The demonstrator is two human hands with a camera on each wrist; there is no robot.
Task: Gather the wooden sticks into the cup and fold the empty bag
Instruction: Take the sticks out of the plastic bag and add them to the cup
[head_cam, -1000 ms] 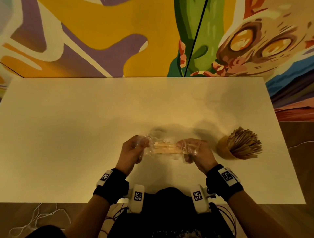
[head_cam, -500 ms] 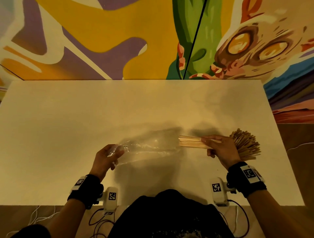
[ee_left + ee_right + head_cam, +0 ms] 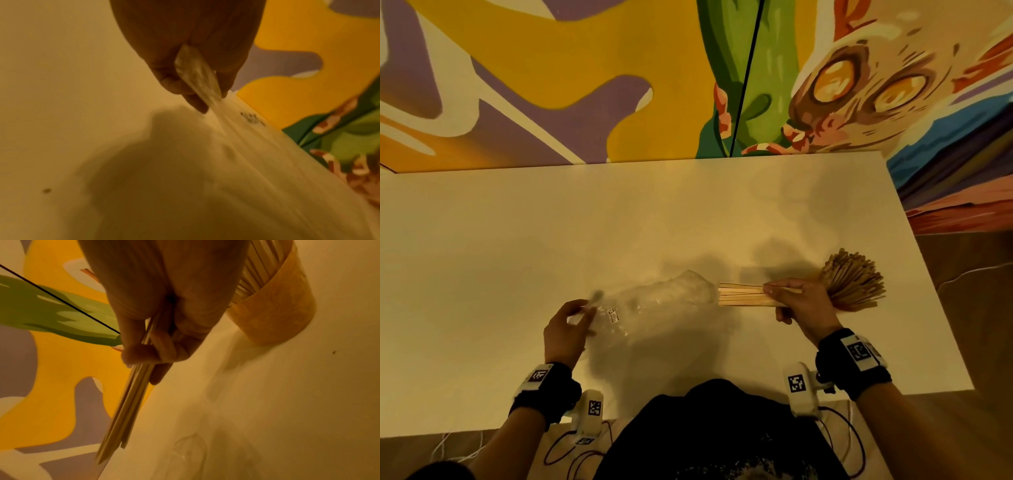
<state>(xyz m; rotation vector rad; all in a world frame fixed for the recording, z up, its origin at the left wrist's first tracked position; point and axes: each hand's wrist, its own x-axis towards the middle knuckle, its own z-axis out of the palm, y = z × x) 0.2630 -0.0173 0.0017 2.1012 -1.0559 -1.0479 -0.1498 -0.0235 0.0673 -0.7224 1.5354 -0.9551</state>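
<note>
My left hand (image 3: 571, 325) (image 3: 195, 81) pinches one end of the clear plastic bag (image 3: 654, 301) (image 3: 246, 154), which stretches rightward just above the white table (image 3: 585, 222). My right hand (image 3: 798, 301) (image 3: 156, 337) grips a flat bundle of wooden sticks (image 3: 743, 294) (image 3: 127, 410), held level and clear of the bag's open end. Right behind that hand stands the yellow-brown cup (image 3: 822, 277) (image 3: 273, 316), packed with many upright sticks (image 3: 856, 277). The bag looks empty.
A painted mural wall (image 3: 619, 68) rises along the table's far edge. The table's right edge (image 3: 935, 308) lies close beside the cup. Cables (image 3: 842, 445) hang at the near edge by my body.
A second ago both hands held the bag with the sticks inside at the centre. My right hand has since drawn the sticks out toward the cup, and my left has pulled the bag left.
</note>
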